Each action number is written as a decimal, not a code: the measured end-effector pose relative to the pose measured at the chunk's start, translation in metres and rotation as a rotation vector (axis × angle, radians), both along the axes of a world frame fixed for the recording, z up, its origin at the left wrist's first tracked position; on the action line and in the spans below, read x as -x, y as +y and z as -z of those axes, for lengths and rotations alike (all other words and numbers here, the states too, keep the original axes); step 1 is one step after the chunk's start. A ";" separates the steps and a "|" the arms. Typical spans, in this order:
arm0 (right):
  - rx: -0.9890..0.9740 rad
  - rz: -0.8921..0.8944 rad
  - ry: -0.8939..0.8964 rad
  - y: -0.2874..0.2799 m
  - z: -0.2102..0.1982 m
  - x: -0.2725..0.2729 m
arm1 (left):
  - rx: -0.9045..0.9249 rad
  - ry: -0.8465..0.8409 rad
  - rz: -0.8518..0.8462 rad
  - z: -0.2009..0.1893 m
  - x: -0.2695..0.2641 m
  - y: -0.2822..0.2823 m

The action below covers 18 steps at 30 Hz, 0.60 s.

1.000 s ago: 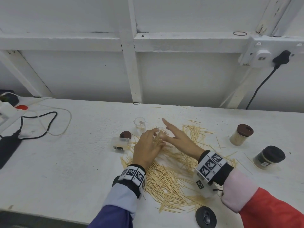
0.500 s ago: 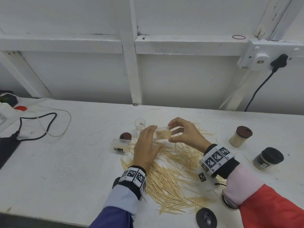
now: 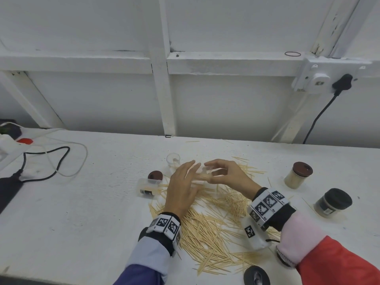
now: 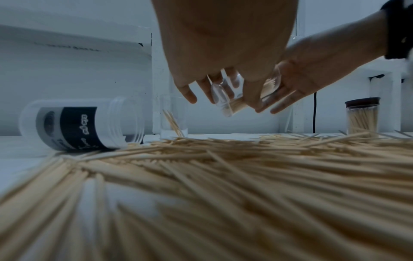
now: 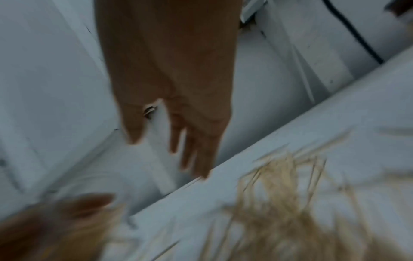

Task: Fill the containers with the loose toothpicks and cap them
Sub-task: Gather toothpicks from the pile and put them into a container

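Observation:
Loose toothpicks [image 3: 205, 229] [image 4: 223, 176] lie in a wide heap mid-table. Just above the heap's far edge, both hands meet on a small clear container [image 3: 206, 171] [image 4: 223, 100] that is tilted and partly filled with toothpicks. My right hand [image 3: 213, 171] [image 4: 286, 95] arches round its right end. My left hand [image 3: 191, 169] [image 4: 221, 88] lies over its left end, thumb in front and fingers behind. The right wrist view is blurred: only the right hand [image 5: 165, 141] and toothpicks show there.
A labelled jar [image 3: 147, 187] [image 4: 78, 123] lies open on its side beside a brown cap [image 3: 155, 175]. A clear cup [image 3: 173, 158] stands behind. Capped containers [image 3: 297, 175] [image 3: 333, 202] stand right. A black lid [image 3: 257, 276] lies near the front edge. Cables [image 3: 41, 161] lie left.
A second ago my right hand lay flat with a finger outstretched while the left pinched toothpicks. The right hand has since curled round the clear container and raised it; the left fingers stayed against it.

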State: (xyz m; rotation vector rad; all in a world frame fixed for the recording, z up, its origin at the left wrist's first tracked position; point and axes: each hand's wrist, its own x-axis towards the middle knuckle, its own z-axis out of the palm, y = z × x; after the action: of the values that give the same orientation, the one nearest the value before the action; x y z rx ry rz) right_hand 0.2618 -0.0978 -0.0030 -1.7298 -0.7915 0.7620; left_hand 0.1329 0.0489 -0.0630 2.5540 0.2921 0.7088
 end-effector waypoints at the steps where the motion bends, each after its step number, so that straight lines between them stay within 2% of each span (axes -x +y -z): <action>1: 0.010 -0.021 0.005 -0.001 -0.002 0.000 | -0.019 0.000 0.008 0.001 -0.001 0.000; 4: 0.038 -0.149 0.151 -0.002 -0.010 -0.006 | -0.004 -0.012 -0.002 0.002 -0.001 -0.001; 6: 0.069 -0.107 0.138 -0.002 -0.011 -0.022 | 0.001 0.004 -0.005 0.004 0.000 0.000; 8: 0.178 0.078 -0.076 -0.002 -0.006 -0.047 | 0.010 0.016 -0.008 0.004 0.000 0.000; 10: 0.389 0.191 -0.311 -0.003 0.006 -0.075 | 0.030 0.039 -0.007 0.003 0.000 0.000; 14: 0.832 0.048 -0.467 -0.007 0.039 -0.106 | 0.046 0.085 -0.002 0.003 0.000 0.000; 16: 0.891 0.013 -0.530 -0.011 0.049 -0.107 | 0.063 0.093 -0.006 0.004 0.001 0.000; 18: 0.865 -0.001 -0.632 -0.016 0.052 -0.100 | 0.076 0.102 -0.006 0.004 0.000 0.001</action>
State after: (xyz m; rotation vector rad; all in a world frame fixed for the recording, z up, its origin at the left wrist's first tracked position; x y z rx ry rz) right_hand 0.3618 -0.1141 -0.0553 -2.8323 -0.9421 0.5860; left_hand 0.1326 0.0496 -0.0675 2.5214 0.3534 0.5597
